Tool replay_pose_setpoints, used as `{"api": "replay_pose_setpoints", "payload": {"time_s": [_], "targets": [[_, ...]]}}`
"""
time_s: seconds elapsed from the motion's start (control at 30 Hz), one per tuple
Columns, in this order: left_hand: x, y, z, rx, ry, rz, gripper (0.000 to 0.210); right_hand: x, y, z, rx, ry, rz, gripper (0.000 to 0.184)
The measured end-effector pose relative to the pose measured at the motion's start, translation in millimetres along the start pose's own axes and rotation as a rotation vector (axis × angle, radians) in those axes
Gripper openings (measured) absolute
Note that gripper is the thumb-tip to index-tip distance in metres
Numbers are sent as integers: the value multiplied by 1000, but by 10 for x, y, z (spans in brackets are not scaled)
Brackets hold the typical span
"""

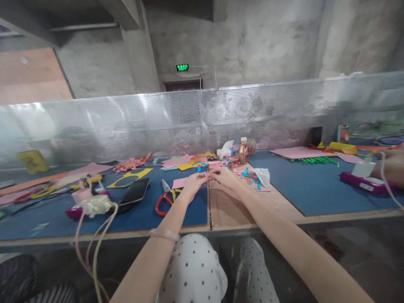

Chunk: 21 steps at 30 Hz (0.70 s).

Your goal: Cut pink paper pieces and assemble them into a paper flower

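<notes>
My left hand [195, 183] and my right hand [222, 176] meet above the table, fingertips together. Between them is a small pink piece [206, 175], probably paper, too small to make out fully; the fingers of both hands are pinched on it. Just left of my left hand lies a pink paper sheet [179, 183]. Nearer to me, scissors with red and yellow handles [164, 203] rest on the blue mat. To the right of my right hand are small blue and orange paper scraps [252, 180] and a crumpled white tissue [262, 176].
A black phone [135, 191] and a power strip with plugs and cords [94, 205] lie on the left. Behind my hands stand a brown bottle [243, 150] and a tissue pack [227, 149]. A perforated metal panel [176, 122] closes the back. Another person's hand [389, 166] is at far right.
</notes>
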<state>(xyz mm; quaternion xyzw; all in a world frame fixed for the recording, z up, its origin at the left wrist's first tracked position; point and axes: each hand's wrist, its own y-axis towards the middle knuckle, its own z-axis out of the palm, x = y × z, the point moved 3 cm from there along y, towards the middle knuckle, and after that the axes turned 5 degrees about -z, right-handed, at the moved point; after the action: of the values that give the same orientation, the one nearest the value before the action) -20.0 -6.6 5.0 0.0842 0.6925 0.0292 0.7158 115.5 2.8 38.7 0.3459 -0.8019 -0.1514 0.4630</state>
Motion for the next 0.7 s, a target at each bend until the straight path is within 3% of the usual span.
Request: {"api": "replay_pose_setpoints", "payload": {"time_s": [0.33, 0.5, 0.7], "targets": [[27, 28, -38, -30, -63, -26, 32, -97, 5, 32, -45, 113, 120, 26], [41, 41, -38, -7, -57, -28, 34, -69, 10, 63, -24, 100, 34, 20], [40, 49, -46, -34, -56, -44, 29, -75, 36, 51, -115, 31, -47, 11]]}}
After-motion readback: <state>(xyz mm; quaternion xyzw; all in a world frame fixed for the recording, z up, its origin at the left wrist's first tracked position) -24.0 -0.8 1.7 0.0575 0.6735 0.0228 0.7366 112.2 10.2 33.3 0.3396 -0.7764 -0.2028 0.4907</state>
